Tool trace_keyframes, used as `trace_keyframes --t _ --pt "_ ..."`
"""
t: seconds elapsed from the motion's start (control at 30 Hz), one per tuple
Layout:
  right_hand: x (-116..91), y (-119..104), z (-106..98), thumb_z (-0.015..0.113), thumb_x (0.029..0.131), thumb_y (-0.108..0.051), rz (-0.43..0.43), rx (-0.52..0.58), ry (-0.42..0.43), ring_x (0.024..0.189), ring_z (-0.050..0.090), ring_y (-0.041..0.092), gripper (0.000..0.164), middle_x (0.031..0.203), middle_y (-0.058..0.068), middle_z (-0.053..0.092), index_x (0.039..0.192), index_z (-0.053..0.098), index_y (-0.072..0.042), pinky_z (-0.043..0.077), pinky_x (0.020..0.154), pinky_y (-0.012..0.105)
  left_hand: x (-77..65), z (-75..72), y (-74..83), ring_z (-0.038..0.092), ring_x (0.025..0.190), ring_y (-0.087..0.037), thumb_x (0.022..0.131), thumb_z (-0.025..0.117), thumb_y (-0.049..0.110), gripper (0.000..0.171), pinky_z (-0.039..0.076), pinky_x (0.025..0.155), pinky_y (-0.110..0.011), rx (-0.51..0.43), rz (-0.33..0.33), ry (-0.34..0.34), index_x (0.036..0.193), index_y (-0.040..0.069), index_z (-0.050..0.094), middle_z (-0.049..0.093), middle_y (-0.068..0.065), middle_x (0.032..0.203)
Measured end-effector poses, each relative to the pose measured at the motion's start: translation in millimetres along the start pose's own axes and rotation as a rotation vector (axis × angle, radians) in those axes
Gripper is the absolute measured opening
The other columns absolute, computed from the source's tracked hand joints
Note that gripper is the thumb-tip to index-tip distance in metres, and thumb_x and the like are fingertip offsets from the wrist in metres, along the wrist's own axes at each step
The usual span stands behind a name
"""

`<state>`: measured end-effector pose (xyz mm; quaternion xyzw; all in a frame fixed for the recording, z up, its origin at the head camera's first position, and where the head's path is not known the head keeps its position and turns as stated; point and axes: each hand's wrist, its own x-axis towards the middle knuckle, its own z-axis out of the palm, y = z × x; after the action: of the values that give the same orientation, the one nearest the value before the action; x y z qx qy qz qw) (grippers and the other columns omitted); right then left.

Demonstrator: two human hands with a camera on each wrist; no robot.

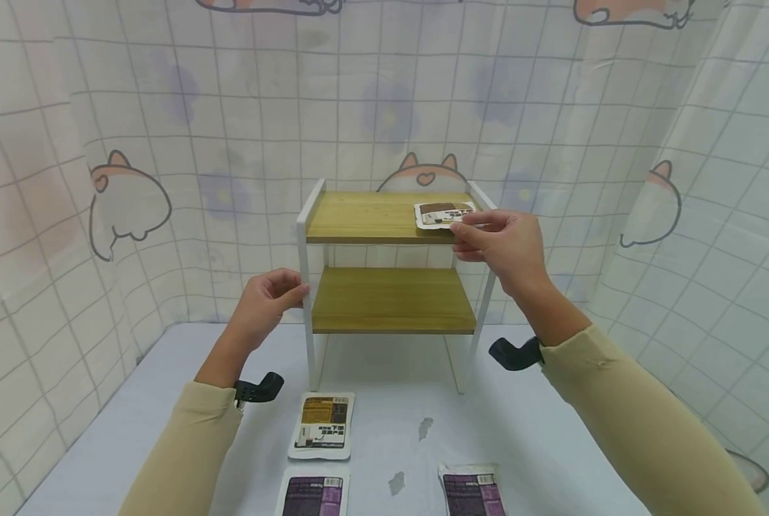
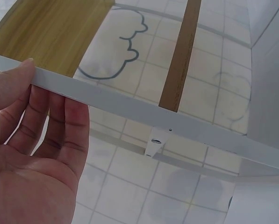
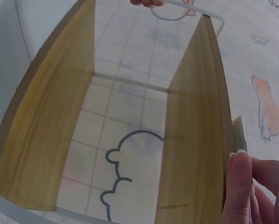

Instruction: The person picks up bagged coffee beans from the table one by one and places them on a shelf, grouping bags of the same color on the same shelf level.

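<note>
A small two-tier shelf rack (image 1: 358,218), with wood-coloured boards and a white frame, stands on the table. My left hand (image 1: 264,304) grips its left front upright (image 1: 305,269), thumb on one side and fingers on the other; the left wrist view shows this hold on the white bar (image 2: 116,100). On the right part of the top board lies a flat white-edged packet (image 1: 431,215) with a brown and white label. The right hand (image 1: 509,247) pinches its right end. In the right wrist view only the packet's edge (image 3: 239,133) shows beside the thumb.
Below the rack, a packet with a brown-yellow label (image 1: 322,426) lies on the white table (image 1: 384,430). Nearer are a left purple-label packet (image 1: 312,494) and a right purple-label packet (image 1: 471,491). A checked curtain (image 1: 255,115) hangs behind. The lower board (image 1: 390,301) is bare.
</note>
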<state>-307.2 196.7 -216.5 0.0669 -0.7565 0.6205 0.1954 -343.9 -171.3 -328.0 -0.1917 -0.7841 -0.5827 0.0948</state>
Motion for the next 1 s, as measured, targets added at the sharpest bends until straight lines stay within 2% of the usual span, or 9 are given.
trace_keyframes --t 0.1,0.37,0.6,0.87,1.0 --pt "0.3 -0.4 1.0 0.083 0.087 -0.028 0.003 -0.001 0.001 0.07 0.076 0.014 0.041 0.093 0.007 0.077 0.116 0.074 -0.001 0.062 0.07 0.028 0.1 -0.8 -0.2 0.066 0.098 -0.015 0.1 0.069 0.026 0.026 0.057 0.087 -0.021 -0.006 -0.005 0.002 0.114 0.004 0.067 0.07 0.003 0.104" --pt "0.5 0.7 2.2 0.082 0.088 -0.027 -0.001 0.0 -0.003 0.07 0.076 0.014 0.04 0.096 0.009 0.077 0.117 0.074 -0.001 0.061 0.069 0.027 -0.8 -0.9 0.5 0.067 0.099 -0.015 0.1 0.069 0.027 0.028 0.057 0.088 -0.021 -0.003 -0.006 0.004 0.115 0.004 0.067 0.07 0.002 0.105" --pt "0.5 -0.2 3.2 0.081 0.089 -0.021 -0.009 0.062 -0.008 0.067 0.075 0.014 0.036 0.085 0.003 0.077 0.116 0.073 0.002 0.062 0.067 0.027 -1.1 -1.5 0.9 0.067 0.097 -0.015 0.099 0.069 0.029 0.029 0.057 0.088 -0.021 -0.008 -0.005 0.005 0.114 0.004 0.067 0.07 0.003 0.103" --pt "-2.1 -1.5 2.0 0.082 0.088 -0.018 -0.007 0.135 -0.003 0.067 0.076 0.016 0.041 0.089 0.007 0.077 0.121 0.071 0.002 0.062 0.067 0.028 -1.6 -0.3 3.0 0.066 0.097 -0.015 0.1 0.069 0.028 0.029 0.057 0.088 -0.021 -0.006 -0.004 0.005 0.114 0.004 0.067 0.07 -0.002 0.106" --pt "-4.8 0.3 1.3 0.082 0.087 -0.017 -0.007 0.165 -0.003 0.067 0.076 0.017 0.041 0.091 0.008 0.078 0.122 0.071 0.002 0.062 0.067 0.028 -1.1 0.8 2.8 0.067 0.099 -0.015 0.099 0.069 0.029 0.03 0.057 0.088 -0.021 -0.014 -0.006 0.005 0.115 0.004 0.067 0.071 0.001 0.106"
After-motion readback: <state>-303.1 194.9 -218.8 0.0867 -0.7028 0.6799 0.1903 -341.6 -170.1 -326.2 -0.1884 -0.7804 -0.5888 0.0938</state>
